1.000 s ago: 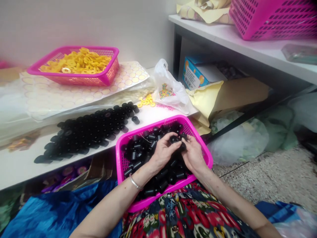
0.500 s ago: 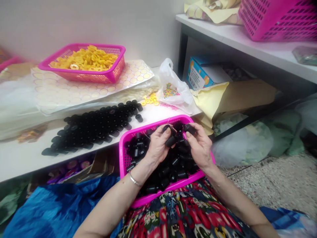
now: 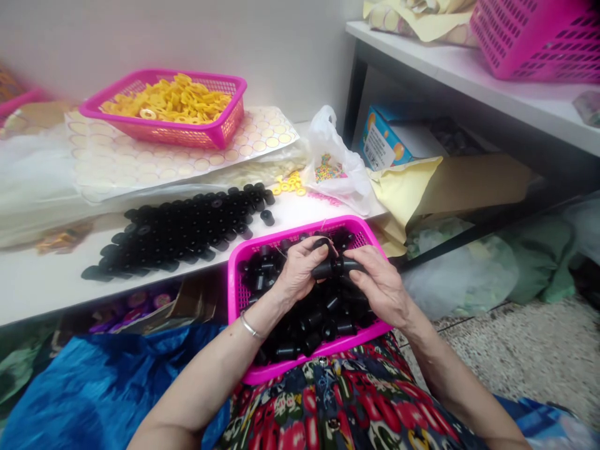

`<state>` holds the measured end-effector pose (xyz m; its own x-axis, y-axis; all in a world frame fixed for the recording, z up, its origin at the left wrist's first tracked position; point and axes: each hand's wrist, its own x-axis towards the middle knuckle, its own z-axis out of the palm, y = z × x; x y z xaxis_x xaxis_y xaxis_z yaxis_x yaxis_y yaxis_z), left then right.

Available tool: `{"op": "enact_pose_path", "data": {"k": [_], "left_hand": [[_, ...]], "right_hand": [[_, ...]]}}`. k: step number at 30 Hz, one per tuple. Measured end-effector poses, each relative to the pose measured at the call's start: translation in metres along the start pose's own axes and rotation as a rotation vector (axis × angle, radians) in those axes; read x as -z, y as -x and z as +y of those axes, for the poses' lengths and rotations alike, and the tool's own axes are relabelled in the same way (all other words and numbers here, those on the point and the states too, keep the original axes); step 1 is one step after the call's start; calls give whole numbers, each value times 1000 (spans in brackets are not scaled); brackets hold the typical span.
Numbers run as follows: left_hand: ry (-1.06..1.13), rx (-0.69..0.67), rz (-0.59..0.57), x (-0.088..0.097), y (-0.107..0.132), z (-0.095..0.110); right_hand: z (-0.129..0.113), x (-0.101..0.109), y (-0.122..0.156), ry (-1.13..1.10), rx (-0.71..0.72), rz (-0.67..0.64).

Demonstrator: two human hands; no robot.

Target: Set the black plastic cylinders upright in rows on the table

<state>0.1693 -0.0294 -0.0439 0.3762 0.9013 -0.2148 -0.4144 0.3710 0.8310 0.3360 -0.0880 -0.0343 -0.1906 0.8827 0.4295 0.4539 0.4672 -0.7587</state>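
My left hand (image 3: pixel 302 265) is closed around a black plastic cylinder (image 3: pixel 322 270), with another small black part by its thumb. Fingers of my right hand (image 3: pixel 377 281) grip a second black cylinder (image 3: pixel 350 265), held end to end against the left one. Both hands are above a pink basket (image 3: pixel 233 294) on my lap, filled with loose black cylinders (image 3: pixel 287 351). On the white table to the left, many similar black cylinders stand in close rows (image 3: pixel 182 231). A single cylinder (image 3: pixel 267 217) stands apart from them.
A pink basket of yellow rings (image 3: pixel 218 134) rests on a printed sheet (image 3: pixel 187 159) at the back. A white plastic bag (image 3: pixel 351 169) holds small colourful pieces. To the right are a shelf (image 3: pixel 422 69), a blue box (image 3: pixel 382 140) and yellow paper (image 3: pixel 405 187). A blue sack (image 3: pixel 107 387) lies lower left.
My right hand has brought its cylinder leftward against the one in my left hand; before, the two were apart. The view has shifted slightly.
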Motion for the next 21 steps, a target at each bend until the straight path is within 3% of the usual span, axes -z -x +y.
{"op": "enact_pose_path", "data": {"k": [8, 13, 21], "left_hand": [[-30, 15, -29, 2, 0, 2], [-50, 0, -31, 1, 0, -2], [-6, -170, 38, -9, -5, -10]], "right_hand": [[-2, 0, 1, 3, -69, -31], [-2, -3, 2, 71, -32, -67], [-5, -42, 9, 113, -52, 59]]}}
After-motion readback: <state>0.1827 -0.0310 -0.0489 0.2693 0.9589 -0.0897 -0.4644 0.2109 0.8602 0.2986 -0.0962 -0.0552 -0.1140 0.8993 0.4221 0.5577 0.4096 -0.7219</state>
